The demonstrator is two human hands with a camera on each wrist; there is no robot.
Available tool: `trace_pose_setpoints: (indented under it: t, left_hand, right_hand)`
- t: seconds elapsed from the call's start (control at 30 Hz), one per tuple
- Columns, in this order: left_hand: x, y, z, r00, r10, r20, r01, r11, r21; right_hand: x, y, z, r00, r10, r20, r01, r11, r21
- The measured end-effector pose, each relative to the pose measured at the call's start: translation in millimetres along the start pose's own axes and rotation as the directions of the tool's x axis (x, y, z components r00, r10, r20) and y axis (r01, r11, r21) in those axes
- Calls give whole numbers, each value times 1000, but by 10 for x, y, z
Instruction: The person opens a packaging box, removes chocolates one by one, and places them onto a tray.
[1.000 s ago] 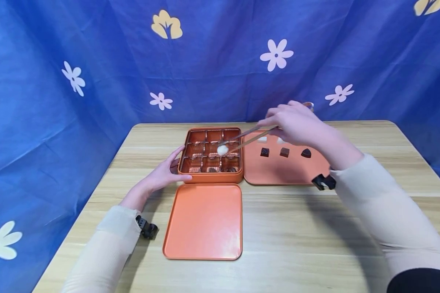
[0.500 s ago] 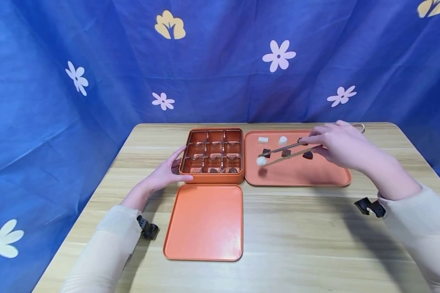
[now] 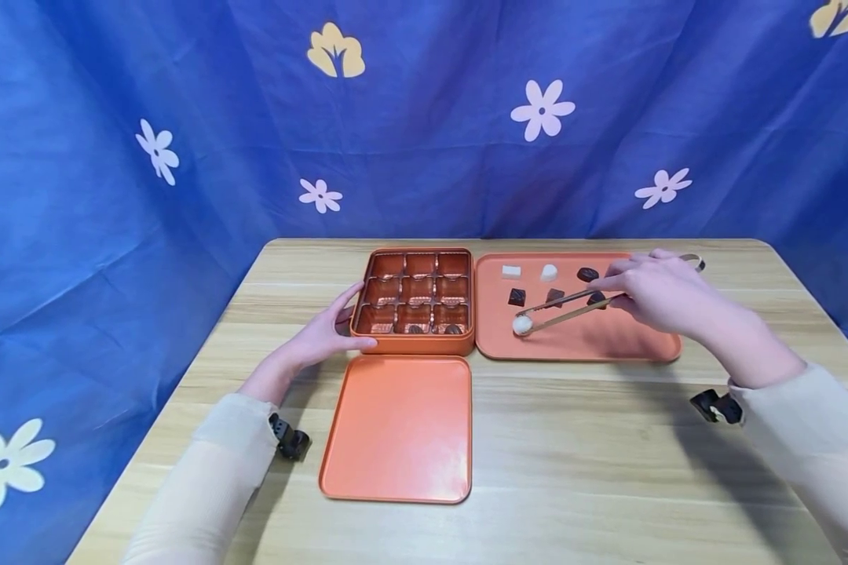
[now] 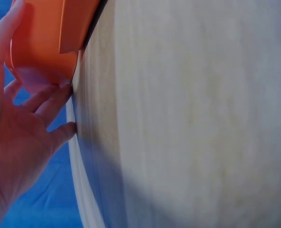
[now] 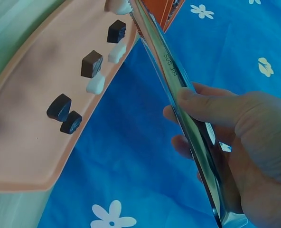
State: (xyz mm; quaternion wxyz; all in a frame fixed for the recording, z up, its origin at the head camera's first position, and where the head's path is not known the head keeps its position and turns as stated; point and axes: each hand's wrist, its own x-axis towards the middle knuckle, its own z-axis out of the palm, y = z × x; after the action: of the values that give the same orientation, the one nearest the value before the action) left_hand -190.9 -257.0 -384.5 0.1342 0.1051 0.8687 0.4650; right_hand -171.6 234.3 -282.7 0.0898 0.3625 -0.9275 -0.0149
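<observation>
My right hand [image 3: 650,290] grips metal tongs [image 5: 157,52]. Between the tong tips is a round white chocolate [image 3: 523,325], low over the front left part of the coral tray [image 3: 586,349]. My left hand [image 3: 318,341] rests against the front left corner of the orange box [image 3: 424,345], thumb at its front and fingers spread, fairly straight, along its side. Dark chocolates [image 3: 452,329] sit in two front-row compartments of the box. On the tray lie a white rectangular chocolate [image 3: 511,271], a white rounded one [image 3: 548,272] and several darker ones, among them a dark oval piece [image 3: 588,275].
An orange square lid [image 3: 399,431] lies flat on the wooden table [image 3: 579,463], directly in front of the box. The tray stands close against the box's right side. Behind the table hangs a blue flowered cloth [image 3: 424,118].
The tongs have carried the white chocolate from over the box's middle rightward to the tray, then lower and slightly further right. My left hand has stayed at the box.
</observation>
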Motion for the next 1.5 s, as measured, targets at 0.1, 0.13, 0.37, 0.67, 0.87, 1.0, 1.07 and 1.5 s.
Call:
trace_pose_setpoints:
  t: [0.1,0.13,0.37,0.67,0.87,1.0,1.07,1.5]
  left_hand:
    - [9,-7,8,1000,-3,1,3,1000,-6]
    - [12,-10,10,1000,-5,-1,5,1000,-6]
    - [26,-24,14,1000,2,-3,-2,1000,-7]
    - [20,-22,0,1000,5,2,-5,1000,-19]
    - [25,-22,4,1000,5,3,-5,1000,-16]
    - [22,-24,8,1000,11,2,-11,1000,-14]
    - [19,-28,8,1000,11,1,-11,1000,-10]
    - [12,-25,15,1000,1,-2,-1,1000,-18]
  right_hand:
    - [23,2,18,1000,8,29,-8,1000,-11]
    - [29,2,23,999,9,37,-8,1000,-12]
    - [26,14,43,998,25,50,-25,1000,2]
    - [151,-1,-127,998,-30,-54,30,999,12]
    - [380,-134,-328,995,-76,-64,76,997,-8]
    - [563,-231,-392,993,-103,-51,104,994,15]
    - [663,-274,-398,993,-112,-39,113,993,24]
    - [1233,-632,-419,980,-187,67,186,982,24]
